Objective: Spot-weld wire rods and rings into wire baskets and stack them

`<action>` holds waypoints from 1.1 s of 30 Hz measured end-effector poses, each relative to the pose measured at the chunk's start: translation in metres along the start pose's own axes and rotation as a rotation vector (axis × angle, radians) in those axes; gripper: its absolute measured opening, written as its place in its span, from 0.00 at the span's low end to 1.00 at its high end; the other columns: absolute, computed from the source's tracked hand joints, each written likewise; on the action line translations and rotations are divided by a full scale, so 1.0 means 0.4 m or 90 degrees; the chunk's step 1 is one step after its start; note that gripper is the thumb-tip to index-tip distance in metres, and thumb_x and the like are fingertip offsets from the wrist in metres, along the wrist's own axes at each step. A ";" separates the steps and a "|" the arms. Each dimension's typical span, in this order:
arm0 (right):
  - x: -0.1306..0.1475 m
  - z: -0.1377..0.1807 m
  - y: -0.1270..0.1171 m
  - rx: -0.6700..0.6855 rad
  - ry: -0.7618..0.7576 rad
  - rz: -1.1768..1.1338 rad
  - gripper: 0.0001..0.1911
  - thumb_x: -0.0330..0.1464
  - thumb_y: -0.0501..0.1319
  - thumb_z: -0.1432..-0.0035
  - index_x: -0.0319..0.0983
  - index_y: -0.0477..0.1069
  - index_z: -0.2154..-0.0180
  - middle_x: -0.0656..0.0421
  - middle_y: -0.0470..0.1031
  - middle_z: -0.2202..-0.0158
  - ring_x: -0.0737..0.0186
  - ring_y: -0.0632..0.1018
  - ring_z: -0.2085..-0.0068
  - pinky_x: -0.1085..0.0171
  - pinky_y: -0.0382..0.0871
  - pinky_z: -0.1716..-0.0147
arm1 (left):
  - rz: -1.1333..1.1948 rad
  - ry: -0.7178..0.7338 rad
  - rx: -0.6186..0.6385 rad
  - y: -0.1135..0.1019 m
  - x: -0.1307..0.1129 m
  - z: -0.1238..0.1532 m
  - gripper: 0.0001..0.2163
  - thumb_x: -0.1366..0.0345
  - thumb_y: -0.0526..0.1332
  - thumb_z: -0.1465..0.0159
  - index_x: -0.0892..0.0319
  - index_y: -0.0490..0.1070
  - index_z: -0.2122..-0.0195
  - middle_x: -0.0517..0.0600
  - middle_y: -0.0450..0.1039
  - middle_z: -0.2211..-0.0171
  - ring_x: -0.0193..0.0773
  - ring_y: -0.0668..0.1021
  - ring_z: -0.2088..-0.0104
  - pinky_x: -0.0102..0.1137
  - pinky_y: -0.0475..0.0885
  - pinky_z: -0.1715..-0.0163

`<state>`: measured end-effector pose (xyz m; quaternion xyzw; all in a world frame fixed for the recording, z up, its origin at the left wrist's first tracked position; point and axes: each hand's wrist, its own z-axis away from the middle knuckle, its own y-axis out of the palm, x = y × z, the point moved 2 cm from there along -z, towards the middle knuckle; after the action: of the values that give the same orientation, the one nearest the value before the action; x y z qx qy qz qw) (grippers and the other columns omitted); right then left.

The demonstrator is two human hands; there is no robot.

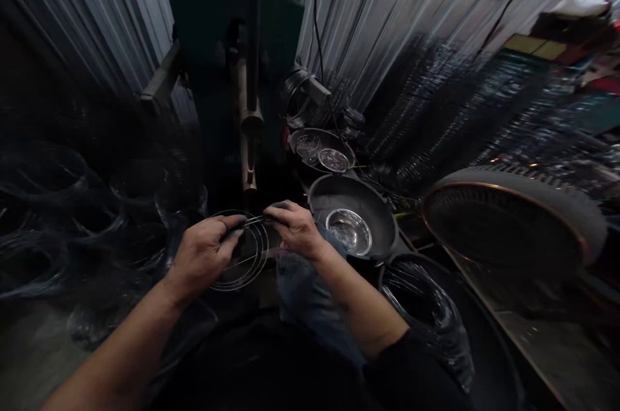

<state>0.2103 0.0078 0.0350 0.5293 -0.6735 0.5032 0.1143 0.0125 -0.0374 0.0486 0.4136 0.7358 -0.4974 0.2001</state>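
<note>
My left hand point(206, 252) pinches a round wire frame point(264, 249) made of thin metal rings with straight wires across it. My right hand point(295, 227) has its fingers closed on the same frame, at its upper right side. Between the two hands, a pair of straight wires runs close together. The frame hangs below my fingers in front of my lap. Just right of my right hand sits a dark round pan point(317, 194) with a shiny metal bowl point(349, 230) in it.
A welding-type machine with an upright post point(252, 42) stands ahead. Another pan point(295, 139) holds small wire pieces. Coiled wire point(450, 333) lies in a basin at lower right. A fan-like round cage point(508, 223) is at right. Blurred wire rings point(29, 262) are stacked left.
</note>
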 end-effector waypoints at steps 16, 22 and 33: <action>-0.022 -0.164 0.046 0.133 0.077 0.421 0.15 0.26 0.50 0.38 0.39 0.74 0.59 0.54 0.72 0.65 0.62 0.73 0.66 0.66 0.62 0.67 | -0.199 0.109 0.040 0.036 0.135 -0.160 0.15 0.62 0.50 0.35 0.58 0.76 0.59 0.53 0.72 0.69 0.38 0.77 0.67 0.28 0.72 0.64; -0.057 -0.204 0.056 0.170 0.128 0.475 0.14 0.28 0.50 0.38 0.40 0.73 0.59 0.55 0.74 0.63 0.61 0.74 0.67 0.65 0.58 0.70 | -0.217 0.100 0.069 0.058 0.167 -0.209 0.14 0.64 0.50 0.36 0.59 0.75 0.65 0.52 0.72 0.71 0.36 0.76 0.69 0.27 0.71 0.66; -0.073 -0.270 0.040 0.172 0.137 0.414 0.15 0.31 0.49 0.37 0.40 0.72 0.56 0.55 0.75 0.59 0.61 0.76 0.59 0.67 0.63 0.63 | -0.233 0.084 0.094 0.041 0.167 -0.277 0.15 0.67 0.49 0.36 0.59 0.76 0.60 0.53 0.74 0.67 0.37 0.77 0.66 0.27 0.70 0.65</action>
<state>0.1681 0.1106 0.0564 0.2419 -0.7179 0.6506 -0.0526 0.0000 0.0922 0.0393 0.3183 0.7715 -0.5502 0.0270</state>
